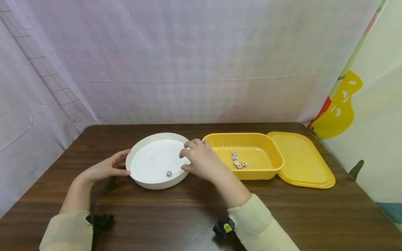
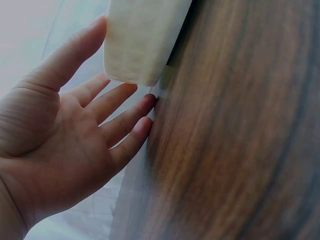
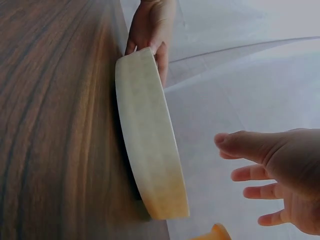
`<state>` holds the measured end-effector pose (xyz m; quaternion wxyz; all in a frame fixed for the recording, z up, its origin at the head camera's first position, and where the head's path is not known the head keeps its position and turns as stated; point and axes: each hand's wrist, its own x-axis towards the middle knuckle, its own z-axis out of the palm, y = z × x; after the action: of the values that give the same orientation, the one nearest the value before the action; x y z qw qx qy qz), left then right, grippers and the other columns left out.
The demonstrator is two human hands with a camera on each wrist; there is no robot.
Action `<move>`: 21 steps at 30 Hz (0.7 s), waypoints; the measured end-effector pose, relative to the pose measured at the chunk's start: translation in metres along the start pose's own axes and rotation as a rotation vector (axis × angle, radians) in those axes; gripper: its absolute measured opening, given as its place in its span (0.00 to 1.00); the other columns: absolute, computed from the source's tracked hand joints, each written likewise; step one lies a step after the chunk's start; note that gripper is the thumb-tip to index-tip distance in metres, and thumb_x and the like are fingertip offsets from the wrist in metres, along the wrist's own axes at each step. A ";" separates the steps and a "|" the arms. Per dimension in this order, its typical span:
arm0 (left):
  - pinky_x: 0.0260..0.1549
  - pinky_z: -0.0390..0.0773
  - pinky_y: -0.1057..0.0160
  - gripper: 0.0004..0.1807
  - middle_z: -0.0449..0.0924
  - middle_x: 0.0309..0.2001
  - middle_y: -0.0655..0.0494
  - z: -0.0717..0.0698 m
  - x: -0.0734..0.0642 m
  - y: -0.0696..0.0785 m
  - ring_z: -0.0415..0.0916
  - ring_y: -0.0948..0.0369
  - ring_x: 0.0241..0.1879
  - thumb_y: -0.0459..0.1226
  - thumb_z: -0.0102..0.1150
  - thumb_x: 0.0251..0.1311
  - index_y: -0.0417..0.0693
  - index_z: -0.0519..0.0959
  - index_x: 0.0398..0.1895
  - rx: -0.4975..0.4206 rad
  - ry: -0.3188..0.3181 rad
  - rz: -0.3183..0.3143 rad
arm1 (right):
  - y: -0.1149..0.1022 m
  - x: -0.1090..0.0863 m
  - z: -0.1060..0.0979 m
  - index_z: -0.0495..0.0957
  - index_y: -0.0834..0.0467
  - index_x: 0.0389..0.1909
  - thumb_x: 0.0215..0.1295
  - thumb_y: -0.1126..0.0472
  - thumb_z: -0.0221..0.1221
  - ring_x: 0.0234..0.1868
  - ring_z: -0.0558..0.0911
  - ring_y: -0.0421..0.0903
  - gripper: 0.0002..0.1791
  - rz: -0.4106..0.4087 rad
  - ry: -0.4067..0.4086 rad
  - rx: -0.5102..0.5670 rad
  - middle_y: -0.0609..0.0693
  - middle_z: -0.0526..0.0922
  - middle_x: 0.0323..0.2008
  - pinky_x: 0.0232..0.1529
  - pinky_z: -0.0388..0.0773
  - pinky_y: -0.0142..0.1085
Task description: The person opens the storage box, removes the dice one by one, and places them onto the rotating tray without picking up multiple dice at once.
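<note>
A round white dish [image 1: 157, 158] stands on the table with a single die [image 1: 169, 173] lying in it. My left hand [image 1: 108, 169] is at the dish's left side, its thumb and fingertips touching the wall near the rim. In the left wrist view its fingers [image 2: 107, 107] are spread and fairly straight. Over the dish's right rim hovers my right hand [image 1: 201, 158], fingers loosely bent. Nothing shows between thumb and fingers of the right hand [image 3: 285, 180] in the right wrist view. Several dice [image 1: 239, 166] lie in the yellow container [image 1: 257, 175] right of the dish.
A yellow lid [image 1: 306, 162] lies flat on the dark wooden table [image 1: 150, 216], partly under the container's right side. Behind the table hangs a pale curtain [image 1: 188, 69]. A black wrist device [image 1: 223, 228] sits below the right forearm.
</note>
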<state>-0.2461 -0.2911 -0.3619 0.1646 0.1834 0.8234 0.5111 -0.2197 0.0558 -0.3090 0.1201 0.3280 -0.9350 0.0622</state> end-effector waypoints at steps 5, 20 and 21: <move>0.61 0.46 0.35 0.50 0.39 0.72 0.30 0.000 0.000 -0.001 0.40 0.34 0.69 0.33 0.64 0.58 0.35 0.41 0.74 0.000 0.001 0.001 | 0.005 -0.005 -0.004 0.82 0.51 0.44 0.58 0.50 0.67 0.57 0.69 0.53 0.15 0.002 0.011 0.018 0.52 0.76 0.51 0.55 0.62 0.51; 0.61 0.47 0.35 0.50 0.39 0.72 0.29 0.000 0.000 -0.001 0.42 0.32 0.68 0.34 0.65 0.58 0.35 0.40 0.74 -0.006 -0.005 -0.003 | 0.029 -0.025 -0.019 0.83 0.51 0.46 0.59 0.51 0.66 0.61 0.66 0.55 0.15 0.077 -0.028 0.018 0.53 0.75 0.55 0.59 0.58 0.55; 0.61 0.47 0.35 0.50 0.39 0.72 0.29 0.000 0.000 -0.001 0.42 0.32 0.68 0.34 0.65 0.58 0.35 0.40 0.74 -0.005 -0.005 -0.002 | 0.030 -0.027 -0.019 0.83 0.51 0.45 0.59 0.51 0.66 0.61 0.66 0.55 0.15 0.078 -0.027 0.018 0.53 0.75 0.55 0.59 0.58 0.55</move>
<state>-0.2464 -0.2913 -0.3630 0.1679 0.1836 0.8219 0.5125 -0.2150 0.0992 -0.2985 0.1023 0.2932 -0.9479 0.0708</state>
